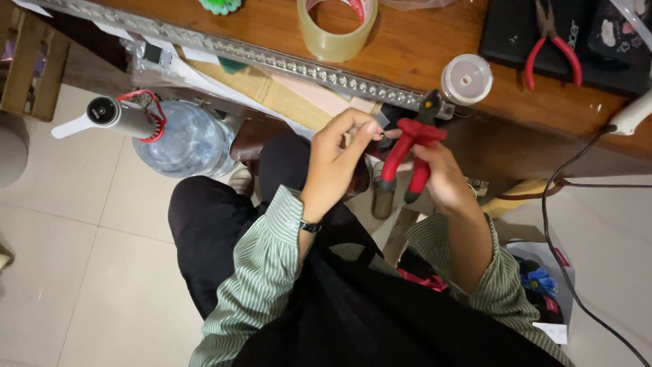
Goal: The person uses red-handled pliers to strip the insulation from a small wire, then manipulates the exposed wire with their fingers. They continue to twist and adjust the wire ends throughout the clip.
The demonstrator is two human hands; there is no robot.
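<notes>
My right hand grips red-handled pliers, whose black jaws point up toward the desk edge. My left hand pinches a tiny dark piece between thumb and fingertips, right next to the pliers' head. It is too small to identify. Both hands hover over my lap, just below the wooden desk. I wear green striped sleeves and a black wristband.
On the desk lie a roll of clear tape, a white spool, a second pair of red pliers on a black case, and a beaded strip. A water jug stands on the tiled floor at left. A black cable hangs at right.
</notes>
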